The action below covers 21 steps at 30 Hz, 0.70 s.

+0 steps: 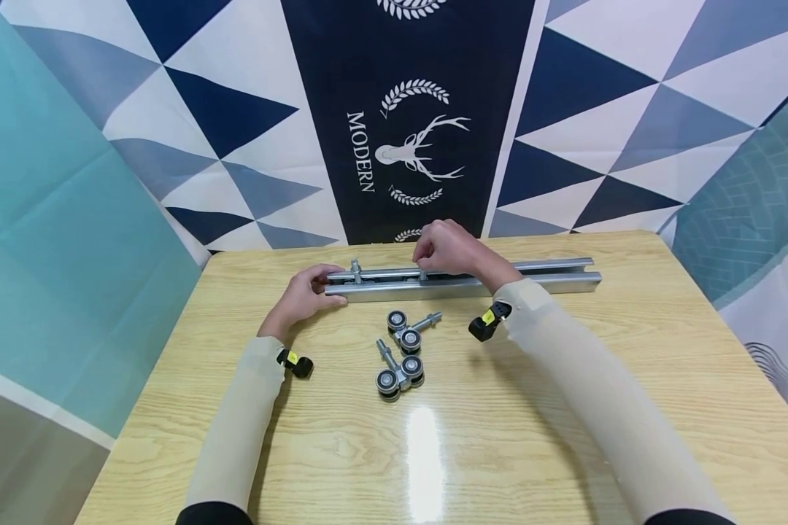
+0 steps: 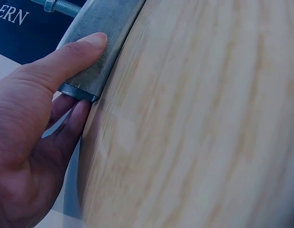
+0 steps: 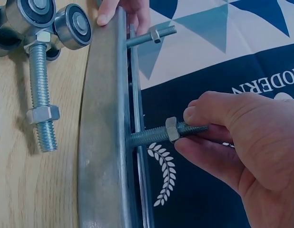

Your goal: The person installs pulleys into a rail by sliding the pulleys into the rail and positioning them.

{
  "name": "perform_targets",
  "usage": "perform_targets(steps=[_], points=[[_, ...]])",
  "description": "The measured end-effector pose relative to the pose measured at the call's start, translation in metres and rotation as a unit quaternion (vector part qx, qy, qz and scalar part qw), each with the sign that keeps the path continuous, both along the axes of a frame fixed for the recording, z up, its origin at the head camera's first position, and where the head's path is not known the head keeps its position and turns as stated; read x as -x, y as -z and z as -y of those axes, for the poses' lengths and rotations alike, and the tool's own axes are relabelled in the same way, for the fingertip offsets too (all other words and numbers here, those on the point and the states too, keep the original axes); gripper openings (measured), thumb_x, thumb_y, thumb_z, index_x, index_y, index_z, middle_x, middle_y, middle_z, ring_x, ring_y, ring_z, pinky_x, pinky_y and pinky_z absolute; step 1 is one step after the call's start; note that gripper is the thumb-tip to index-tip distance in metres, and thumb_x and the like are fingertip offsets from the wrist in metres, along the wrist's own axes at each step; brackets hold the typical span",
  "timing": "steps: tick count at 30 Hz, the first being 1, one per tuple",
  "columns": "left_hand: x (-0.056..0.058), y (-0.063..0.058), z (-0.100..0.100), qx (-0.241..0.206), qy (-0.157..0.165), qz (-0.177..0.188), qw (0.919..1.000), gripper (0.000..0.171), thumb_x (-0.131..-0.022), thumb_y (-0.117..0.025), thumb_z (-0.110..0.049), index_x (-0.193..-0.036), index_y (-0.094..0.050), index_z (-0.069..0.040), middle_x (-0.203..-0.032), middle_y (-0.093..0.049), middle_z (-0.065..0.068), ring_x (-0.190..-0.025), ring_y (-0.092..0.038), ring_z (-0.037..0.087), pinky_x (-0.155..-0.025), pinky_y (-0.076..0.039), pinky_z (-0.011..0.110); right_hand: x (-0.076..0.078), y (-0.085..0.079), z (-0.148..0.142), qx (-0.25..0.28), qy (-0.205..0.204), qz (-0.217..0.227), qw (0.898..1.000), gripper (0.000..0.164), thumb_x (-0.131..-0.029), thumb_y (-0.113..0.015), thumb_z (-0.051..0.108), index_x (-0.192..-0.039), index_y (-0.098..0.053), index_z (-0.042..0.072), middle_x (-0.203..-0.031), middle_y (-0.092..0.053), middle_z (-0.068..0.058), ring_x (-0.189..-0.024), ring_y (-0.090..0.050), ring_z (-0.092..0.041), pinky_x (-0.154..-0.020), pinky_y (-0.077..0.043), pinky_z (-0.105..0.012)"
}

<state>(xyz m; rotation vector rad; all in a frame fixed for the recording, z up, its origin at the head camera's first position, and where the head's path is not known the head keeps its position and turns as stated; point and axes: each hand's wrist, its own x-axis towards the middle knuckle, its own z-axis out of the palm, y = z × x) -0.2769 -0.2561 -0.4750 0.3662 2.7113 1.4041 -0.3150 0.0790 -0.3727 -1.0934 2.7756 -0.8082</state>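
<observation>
A long steel channel rail (image 1: 460,291) lies across the back of the table, its slot facing up. My left hand (image 1: 302,295) grips its left end, thumb (image 2: 92,42) on the front face and fingertips under the end. Two threaded bolts stand up out of the slot, each with a hex nut. The left bolt (image 3: 146,38) stands near my left hand. My right hand (image 1: 452,249) pinches the tip of the other bolt (image 3: 151,136), just above its nut, between thumb and fingers. What these bolts carry inside the rail is mostly hidden.
In front of the rail lie two loose roller trolleys, one nearer the rail (image 1: 410,340) and one closer to me (image 1: 389,381), each with wheels and a threaded bolt. A patterned cloth (image 1: 420,146) hangs behind the wooden table (image 1: 341,452).
</observation>
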Motion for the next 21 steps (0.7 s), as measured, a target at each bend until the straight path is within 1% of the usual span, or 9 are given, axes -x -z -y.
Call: perform_targets(steps=[6, 10, 16, 21], points=[[0.0009, 0.0018, -0.0002, 0.006, -0.003, 0.002, 1.0, 0.061, -0.075, -0.088, -0.033, -0.131, -0.064, -0.025, -0.119, -0.063, 0.009, -0.098, -0.056, 0.027, -0.087, -0.048, 0.042, 0.0015, 0.0018, -0.0006, -0.006, 0.007, -0.001, 1.0, 0.01, -0.083, -0.073, 0.006, -0.089, -0.082, 0.008, -0.091, -0.073, -0.003, -0.085, -0.063, -0.018, -0.077, -0.055, -0.036], [0.0013, 0.0007, -0.0009, 0.008, -0.004, 0.002, 1.0, 0.061, -0.075, -0.088, -0.034, -0.13, -0.064, -0.025, -0.119, -0.064, 0.009, -0.097, -0.056, 0.027, -0.087, -0.047, 0.042, 0.002, 0.0019, -0.0038, -0.009, 0.01, -0.004, 1.0, 0.01, -0.083, -0.073, 0.006, -0.088, -0.082, 0.008, -0.09, -0.073, -0.003, -0.084, -0.064, -0.017, -0.077, -0.055, -0.036], [0.0009, 0.0, -0.0012, 0.001, 0.0, 0.006, 1.0, 0.061, -0.075, -0.088, -0.032, -0.13, -0.064, -0.024, -0.119, -0.064, 0.01, -0.097, -0.056, 0.028, -0.087, -0.048, 0.042, 0.0011, 0.0007, -0.0081, -0.008, 0.007, -0.01, 1.0, 0.009, -0.083, -0.074, 0.006, -0.087, -0.082, 0.007, -0.089, -0.073, -0.004, -0.084, -0.063, -0.019, -0.077, -0.054, -0.037], [0.0006, -0.0005, -0.0009, -0.003, 0.002, 0.005, 1.0, 0.061, -0.075, -0.088, -0.031, -0.13, -0.064, -0.023, -0.119, -0.064, 0.012, -0.097, -0.056, 0.028, -0.087, -0.047, 0.042, 0.0006, 0.001, -0.0077, -0.007, 0.009, -0.006, 1.0, 0.009, -0.083, -0.074, 0.006, -0.087, -0.082, 0.008, -0.089, -0.072, -0.003, -0.084, -0.062, -0.019, -0.076, -0.054, -0.037]])
